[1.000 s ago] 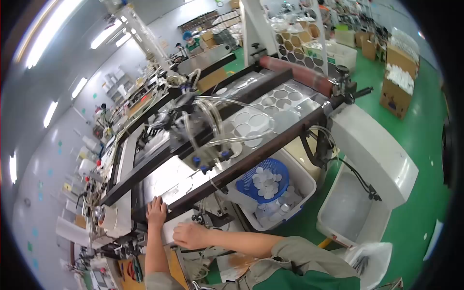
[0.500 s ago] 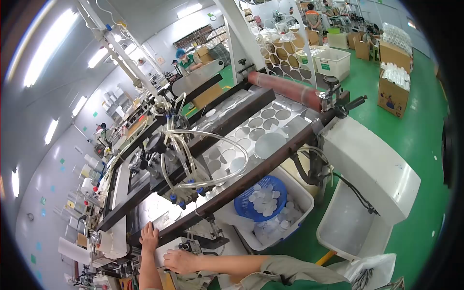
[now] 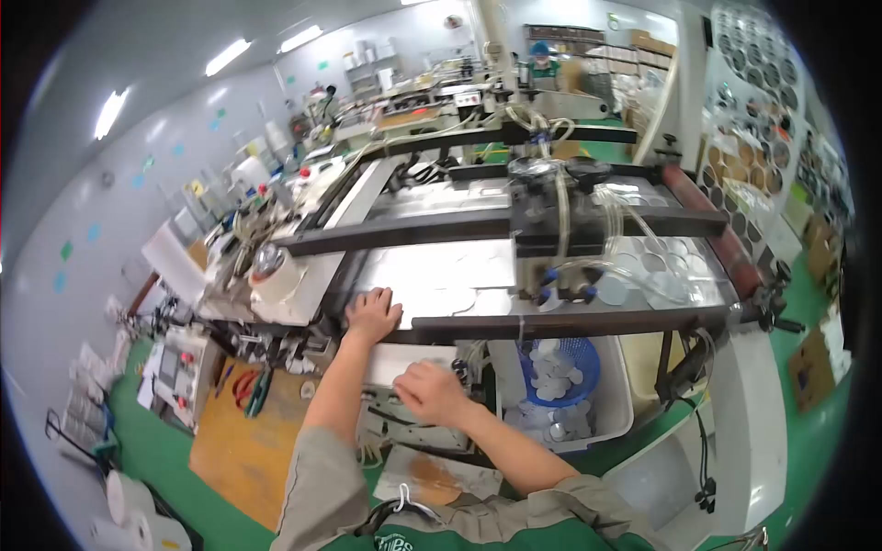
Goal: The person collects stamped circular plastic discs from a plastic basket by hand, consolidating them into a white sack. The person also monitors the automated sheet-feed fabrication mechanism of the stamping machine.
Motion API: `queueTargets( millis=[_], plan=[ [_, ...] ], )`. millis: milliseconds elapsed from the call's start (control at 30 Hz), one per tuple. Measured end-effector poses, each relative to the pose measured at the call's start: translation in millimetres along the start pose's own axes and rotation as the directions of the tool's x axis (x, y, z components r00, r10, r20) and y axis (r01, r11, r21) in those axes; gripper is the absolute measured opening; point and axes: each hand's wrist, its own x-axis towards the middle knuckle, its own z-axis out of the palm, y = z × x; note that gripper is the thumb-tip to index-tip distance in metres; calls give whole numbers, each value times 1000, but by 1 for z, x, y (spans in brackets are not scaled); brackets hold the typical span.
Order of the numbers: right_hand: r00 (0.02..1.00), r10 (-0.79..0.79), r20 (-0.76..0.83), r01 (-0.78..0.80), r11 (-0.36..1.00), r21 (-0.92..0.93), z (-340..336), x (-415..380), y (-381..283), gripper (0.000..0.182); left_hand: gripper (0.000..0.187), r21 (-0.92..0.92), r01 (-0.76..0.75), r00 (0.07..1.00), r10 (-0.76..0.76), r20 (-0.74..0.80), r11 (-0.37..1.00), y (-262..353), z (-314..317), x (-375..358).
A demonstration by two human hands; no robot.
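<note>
My left hand (image 3: 374, 312) lies with its fingers spread on the near edge of the machine's bright flat bed (image 3: 413, 271), by the dark front rail (image 3: 597, 323). My right hand (image 3: 430, 390) is lower and to the right, over the front of a white control box (image 3: 404, 363) beneath the rail. Its fingers are curled in, and the palm is hidden, so whatever it may hold does not show. Thin round outlines mark the sheet on the bed. To the right, a head with clear hoses (image 3: 560, 220) spans the bed.
A bin (image 3: 620, 404) below the rail holds a blue basket (image 3: 593, 367) and translucent discs (image 3: 551, 376). A red roller (image 3: 707, 230) closes the bed's right end. Pliers (image 3: 257, 393) lie on a wooden board (image 3: 234, 450) at lower left. Another person (image 3: 542, 66) is far back.
My view has swung left, bringing the wooden board and my sleeves into sight. My left hand stays on the bed edge; the right hand remains by the control box, its fingers still curled.
</note>
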Motion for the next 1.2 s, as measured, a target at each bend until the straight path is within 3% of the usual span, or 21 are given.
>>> queueTargets(
  millis=[333,433,700,800,833,867,900,933,1067,1200],
  plan=[
    [999,4,-45,-9,992,-123,1,7,-9,5,58,-97,130,989,-121,89,987,20,-26,-5],
    [998,47,-43,-53,989,-137,3,6,-9,6,63,-135,135,977,-109,184,982,20,-26,-4],
    [996,81,-47,-88,981,-170,9,3,-8,7,61,-149,83,987,-60,150,985,19,-20,-8],
    [995,94,-38,-99,979,-177,5,8,-15,8,62,-133,109,956,-67,286,985,20,-20,3],
    [992,123,-8,-123,975,-184,1,8,-20,8,54,-31,44,958,-34,286,999,24,-31,-4],
    [998,53,-31,-58,982,-182,2,10,-18,8,56,-108,150,952,-114,283,983,22,-10,7],
    [997,67,-35,-73,981,-180,4,8,-13,7,66,-139,184,916,-119,383,973,20,-20,11],
    [998,37,-51,-45,986,-160,5,13,-14,7,65,-163,142,926,-73,371,976,19,-42,3],
    [994,88,-65,-96,984,-149,20,-1,-5,7,63,-214,130,980,-93,175,968,21,-16,-10],
    [995,85,-57,-92,985,-149,12,2,-10,7,63,-215,119,984,-86,158,969,26,-28,-12]
  ],
)
